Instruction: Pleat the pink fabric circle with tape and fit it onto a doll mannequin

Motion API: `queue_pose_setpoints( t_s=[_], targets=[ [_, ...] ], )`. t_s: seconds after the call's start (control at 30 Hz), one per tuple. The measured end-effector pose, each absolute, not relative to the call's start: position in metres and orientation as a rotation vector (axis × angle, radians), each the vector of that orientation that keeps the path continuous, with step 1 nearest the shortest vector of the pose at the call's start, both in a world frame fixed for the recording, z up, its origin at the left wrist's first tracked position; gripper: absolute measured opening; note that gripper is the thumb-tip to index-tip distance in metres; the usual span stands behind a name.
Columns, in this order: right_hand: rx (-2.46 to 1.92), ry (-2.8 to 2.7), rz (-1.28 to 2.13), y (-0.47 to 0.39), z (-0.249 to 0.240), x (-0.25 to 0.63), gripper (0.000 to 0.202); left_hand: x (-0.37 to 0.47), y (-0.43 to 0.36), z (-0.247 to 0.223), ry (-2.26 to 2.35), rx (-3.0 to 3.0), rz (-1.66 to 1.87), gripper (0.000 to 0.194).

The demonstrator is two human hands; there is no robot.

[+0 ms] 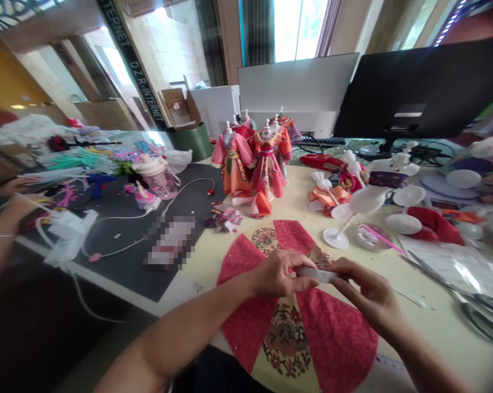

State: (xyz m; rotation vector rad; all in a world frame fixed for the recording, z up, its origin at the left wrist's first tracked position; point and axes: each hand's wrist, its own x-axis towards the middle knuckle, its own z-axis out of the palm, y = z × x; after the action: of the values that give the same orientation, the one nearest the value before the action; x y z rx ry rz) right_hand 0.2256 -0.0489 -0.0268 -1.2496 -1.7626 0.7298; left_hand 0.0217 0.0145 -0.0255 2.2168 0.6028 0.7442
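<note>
My left hand (277,273) is closed, pinching one end of a small pale grey-white piece (319,274) between thumb and fingers. The fingers of my right hand (367,289) grip its other end; what it is exactly I cannot make out. Beneath both hands lies a round spread of red patterned fabric (336,338) alternating with gold floral panels (286,335). My forearms cover part of this cloth. On the table to the right is a large pair of scissors (455,289) with dark handles, its blades pointing toward the middle.
Small dressed doll stands (266,158) cluster at the back. White stands (335,237), a clear round dish (373,237) and fabric scraps (226,215) lie around. At left are a cup (158,174), a power strip (71,234) and another person's arm (3,234). Monitors (418,98) stand behind.
</note>
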Motion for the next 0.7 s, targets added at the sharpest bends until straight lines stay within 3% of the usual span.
queue_pose_setpoints(
  t_s=[0.3,0.7],
  targets=[
    [-1.092,-1.63,0.72,-0.048,-0.026,0.224,0.018,0.024,0.01,-0.026,0.651,2.004,0.748,0.029],
    [-1.084,-1.811,0.464,-0.047,-0.029,0.215,0.009,0.03,0.007,-0.037,0.646,2.684,0.809,0.03]
  ],
)
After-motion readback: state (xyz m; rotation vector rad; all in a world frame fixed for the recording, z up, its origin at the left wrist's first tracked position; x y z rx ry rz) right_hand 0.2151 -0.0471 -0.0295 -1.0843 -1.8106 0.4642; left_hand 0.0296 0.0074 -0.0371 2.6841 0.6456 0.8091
